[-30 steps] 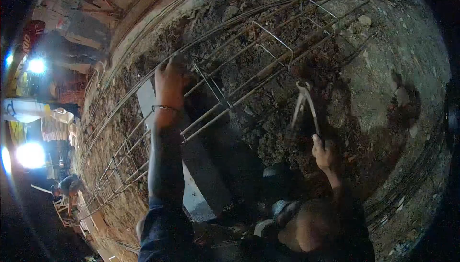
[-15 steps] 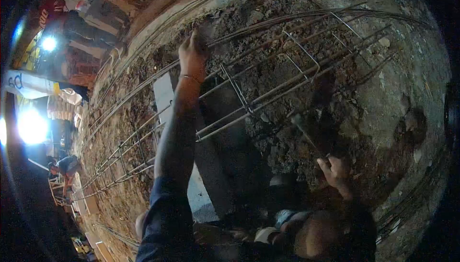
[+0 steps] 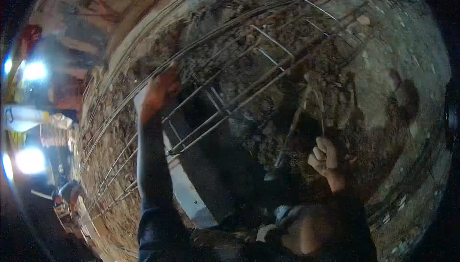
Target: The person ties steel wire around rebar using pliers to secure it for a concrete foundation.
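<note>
A long rebar cage [image 3: 203, 131] of parallel bars joined by square stirrups runs diagonally over dark, rough ground. My left hand [image 3: 163, 88] is stretched out over the cage's far side, close to the long bars there; motion blurs its fingers. Lower right, my right hand [image 3: 326, 159] is closed in a fist around a thin-shafted tool [image 3: 322, 111], which points up toward the near bars. The tool's far end is blurred over the soil. Beneath my left arm lies a pale flat board [image 3: 191, 199], partly hidden by the forearm and shadow.
Several long loose rods [image 3: 225, 28] curve past the far side of the cage. Bright work lights [image 3: 31, 160] glare at the left. One person [image 3: 69, 192] bends down at the lower left, and a blurred person in red [image 3: 31, 36] is at the upper left.
My left hand has come back toward me and left along the cage. My right hand has risen slightly, its tool now more upright. The whole view has shifted a little.
</note>
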Tool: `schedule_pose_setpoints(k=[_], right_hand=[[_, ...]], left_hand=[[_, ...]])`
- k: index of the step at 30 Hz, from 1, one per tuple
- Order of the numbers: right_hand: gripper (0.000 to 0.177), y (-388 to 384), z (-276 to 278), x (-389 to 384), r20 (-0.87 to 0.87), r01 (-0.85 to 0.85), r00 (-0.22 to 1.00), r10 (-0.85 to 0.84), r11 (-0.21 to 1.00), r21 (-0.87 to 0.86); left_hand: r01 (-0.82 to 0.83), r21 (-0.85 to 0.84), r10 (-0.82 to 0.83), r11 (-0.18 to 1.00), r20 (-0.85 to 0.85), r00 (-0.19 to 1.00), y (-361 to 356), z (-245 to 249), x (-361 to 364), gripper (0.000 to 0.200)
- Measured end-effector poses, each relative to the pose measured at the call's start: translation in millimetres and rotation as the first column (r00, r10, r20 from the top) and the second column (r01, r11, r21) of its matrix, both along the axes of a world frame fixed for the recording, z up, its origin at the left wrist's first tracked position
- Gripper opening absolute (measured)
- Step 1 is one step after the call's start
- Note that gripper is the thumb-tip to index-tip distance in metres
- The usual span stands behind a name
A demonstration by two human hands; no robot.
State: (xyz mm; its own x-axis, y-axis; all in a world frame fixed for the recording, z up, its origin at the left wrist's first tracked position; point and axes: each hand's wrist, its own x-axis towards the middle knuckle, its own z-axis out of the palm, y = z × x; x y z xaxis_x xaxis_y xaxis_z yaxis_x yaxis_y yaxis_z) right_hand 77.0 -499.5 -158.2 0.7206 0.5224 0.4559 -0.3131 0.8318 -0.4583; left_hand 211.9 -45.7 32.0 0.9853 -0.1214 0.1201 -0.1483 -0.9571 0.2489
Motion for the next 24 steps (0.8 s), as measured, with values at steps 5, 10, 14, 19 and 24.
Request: schedule_pose_setpoints(k=[5, 10, 14, 19, 24], right_hand=[[0.051, 34, -1, 22, -0.051, -0.303, 0.927, 0.373, 0.821, 0.484], [0.037, 21, -9, 7, -0.056, -0.486, 0.791, 0.609, 0.682, 0.547], [0.033, -2, 54, 2, -0.354, -0.442, 0.853, 0.383, 0.892, -0.1], [0.035, -27, 124, 38, -0.002, 0.147, 0.627, 0.779, -0.12, -0.982], [0.038, -71, 51, 14, -0.448, -0.411, 0.894, 0.004, -0.392, -0.823]], left_hand=[[-0.327, -0.917, -0.096, 0.227, -0.355, 0.93, 91, -50, -12, 0.042], [-0.115, -0.432, 0.064, 0.894, -0.13, 0.989, 92, -52, -26, 0.033], [-0.302, -0.665, 0.242, 0.683, -0.184, 0.953, 63, -43, -13, 0.03], [-0.422, -0.741, 0.361, 0.522, -0.257, 0.897, -5, 16, 30, 0.026], [-0.053, -0.923, 0.36, 0.382, 0.096, 0.928, -16, 66, 20, 0.02]])
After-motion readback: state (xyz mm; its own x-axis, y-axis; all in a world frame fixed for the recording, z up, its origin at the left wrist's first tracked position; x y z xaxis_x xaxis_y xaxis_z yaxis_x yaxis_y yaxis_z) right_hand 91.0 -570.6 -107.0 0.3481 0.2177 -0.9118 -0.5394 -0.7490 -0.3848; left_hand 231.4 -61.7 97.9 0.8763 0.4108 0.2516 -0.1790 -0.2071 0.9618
